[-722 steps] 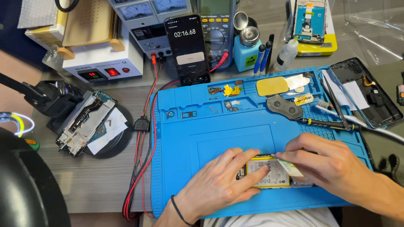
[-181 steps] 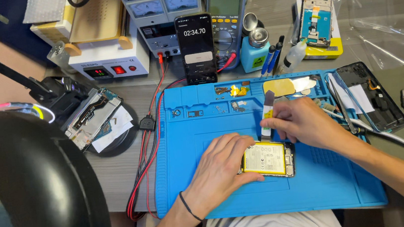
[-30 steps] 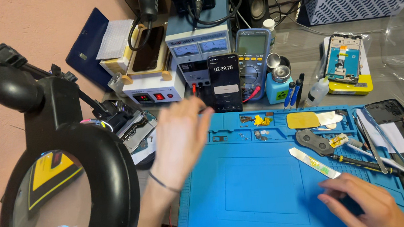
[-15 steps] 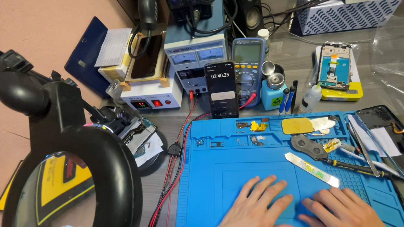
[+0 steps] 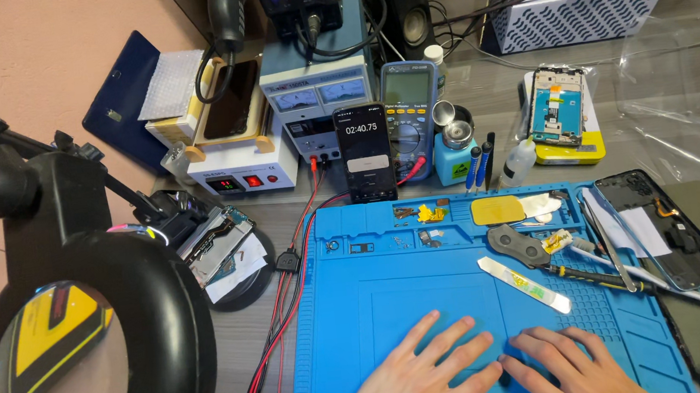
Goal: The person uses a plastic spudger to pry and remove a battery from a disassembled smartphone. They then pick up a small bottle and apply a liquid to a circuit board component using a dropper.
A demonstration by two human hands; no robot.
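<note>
blue rubber work mat [image 5: 379, 306], head view, filling the lower middle of the frame on a grey table. both hands lie palm down on its bare lower part. the left hand [image 5: 421, 375] sits at bottom centre with fingers spread and pointing to the upper right. the right hand [image 5: 572, 368] sits just to its right, fingers loosely fanned and pointing to the upper left, so the fingertips of the two hands nearly meet. neither hand holds or pinches anything.

nearest loose thing: a flat pale strip tool [image 5: 522, 284], lying slantwise on the mat just above the right hand and apart from it. a dark-handled screwdriver [image 5: 592, 277] lies further right, near an opened phone shell [image 5: 665, 228] at the mat's right edge. a yellow pad [image 5: 497, 210] rests in the mat's upper tray row.

above the mat, centre frame, a phone [image 5: 365, 153] stands upright against a grey multimeter [image 5: 408, 121], with a bench power supply [image 5: 306, 106] to their left. a round black magnifier lamp [image 5: 81, 363] fills the lower left.

judged step: a pause, hands at rest with the working area bare between them and the tools. taking up the strip tool from here would call for lifting the right hand and a short reach toward the upper right.
</note>
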